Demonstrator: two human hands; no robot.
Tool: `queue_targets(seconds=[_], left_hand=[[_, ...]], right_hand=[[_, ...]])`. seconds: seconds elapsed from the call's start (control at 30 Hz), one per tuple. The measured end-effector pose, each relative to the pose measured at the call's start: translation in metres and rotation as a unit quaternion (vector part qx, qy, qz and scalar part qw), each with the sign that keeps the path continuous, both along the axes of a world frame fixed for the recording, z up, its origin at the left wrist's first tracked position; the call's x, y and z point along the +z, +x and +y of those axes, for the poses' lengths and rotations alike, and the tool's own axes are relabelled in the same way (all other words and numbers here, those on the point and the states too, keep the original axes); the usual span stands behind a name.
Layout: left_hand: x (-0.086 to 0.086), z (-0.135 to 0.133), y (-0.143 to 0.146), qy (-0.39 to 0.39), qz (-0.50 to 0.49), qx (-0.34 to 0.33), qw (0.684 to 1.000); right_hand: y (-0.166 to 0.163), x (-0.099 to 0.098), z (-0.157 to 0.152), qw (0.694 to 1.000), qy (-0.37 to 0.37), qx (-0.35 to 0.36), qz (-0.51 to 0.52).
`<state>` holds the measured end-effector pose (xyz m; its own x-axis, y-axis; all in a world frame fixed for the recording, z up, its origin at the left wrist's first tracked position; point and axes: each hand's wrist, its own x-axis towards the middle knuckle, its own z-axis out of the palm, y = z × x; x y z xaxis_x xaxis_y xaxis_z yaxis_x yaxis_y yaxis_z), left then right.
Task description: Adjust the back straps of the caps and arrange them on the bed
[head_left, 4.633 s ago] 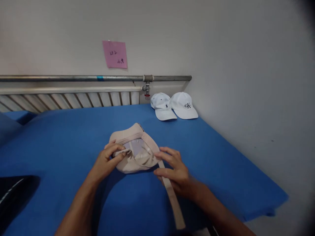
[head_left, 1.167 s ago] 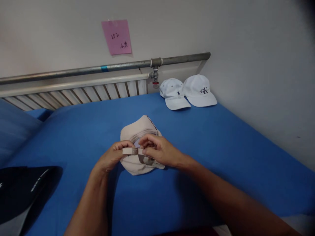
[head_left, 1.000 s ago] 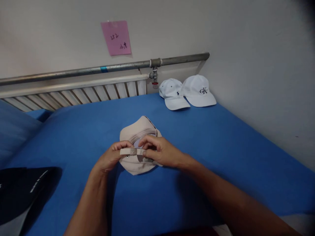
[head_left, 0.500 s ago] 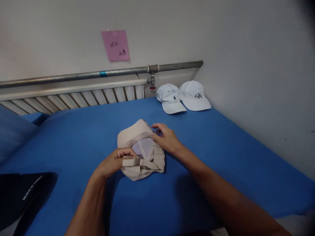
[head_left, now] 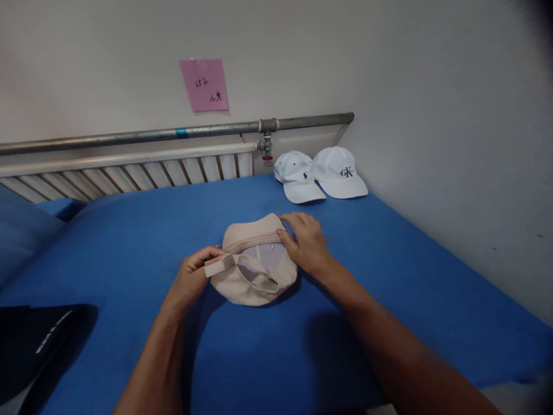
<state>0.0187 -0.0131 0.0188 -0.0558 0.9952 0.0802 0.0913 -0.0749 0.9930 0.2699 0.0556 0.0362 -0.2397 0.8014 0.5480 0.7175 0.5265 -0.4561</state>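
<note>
A beige baseball cap (head_left: 253,233) lies upside down between my hands, its brim pointing away from me and its inside showing. My left hand (head_left: 192,276) grips the cap's left edge, next to the back strap (head_left: 220,265), whose loose end sticks out to the left. At the right, my right hand (head_left: 306,242) pinches the corner of the brim between thumb and fingers. The fingertips of both hands are partly hidden behind the fabric.
Two white caps, one with a small horse emblem (head_left: 300,178) and one with dark letters (head_left: 339,173), sit at the back right. A black cap (head_left: 38,346) lies at the left on the blue surface (head_left: 142,248). Behind run a metal pipe (head_left: 129,138) and a radiator (head_left: 173,172).
The beige cap has turned clockwise and shifted slightly right, its brim now facing more straight away. My left hand has moved out to the cap's left edge; my right hand stays on the brim.
</note>
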Motion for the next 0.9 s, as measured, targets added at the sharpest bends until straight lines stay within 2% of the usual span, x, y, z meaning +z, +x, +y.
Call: queue_targets(seconds=[0.07, 0.1, 0.17, 0.23, 0.33, 0.43, 0.8, 0.9], left_hand=[[0.003, -0.001, 0.001, 0.039, 0.033, -0.024, 0.998], [0.004, -0.001, 0.001, 0.055, 0.043, -0.039, 0.997], [0.007, -0.002, 0.002, 0.075, 0.049, -0.072, 0.993], [0.01, -0.003, 0.002, 0.08, 0.044, -0.097, 0.991], [0.011, -0.006, 0.003, 0.073, 0.035, -0.121, 0.989], [0.012, -0.007, 0.005, 0.058, 0.034, -0.139, 0.988], [0.012, -0.006, 0.009, 0.044, 0.042, -0.176, 0.982], [0.013, -0.006, 0.009, 0.041, 0.049, -0.173, 0.983]], right_hand=[[-0.007, 0.014, -0.018, 0.993, 0.07, 0.072, 0.067], [-0.012, 0.021, -0.028, 0.984, 0.066, 0.135, 0.101], [-0.02, 0.032, -0.044, 0.961, -0.001, 0.247, 0.126], [-0.026, 0.036, -0.054, 0.938, -0.104, 0.306, 0.125], [-0.031, 0.035, -0.056, 0.913, -0.238, 0.302, 0.137], [-0.033, 0.03, -0.052, 0.895, -0.304, 0.285, 0.156], [-0.039, 0.022, -0.054, 0.835, -0.402, 0.294, 0.234], [-0.038, 0.024, -0.054, 0.832, -0.403, 0.298, 0.238]])
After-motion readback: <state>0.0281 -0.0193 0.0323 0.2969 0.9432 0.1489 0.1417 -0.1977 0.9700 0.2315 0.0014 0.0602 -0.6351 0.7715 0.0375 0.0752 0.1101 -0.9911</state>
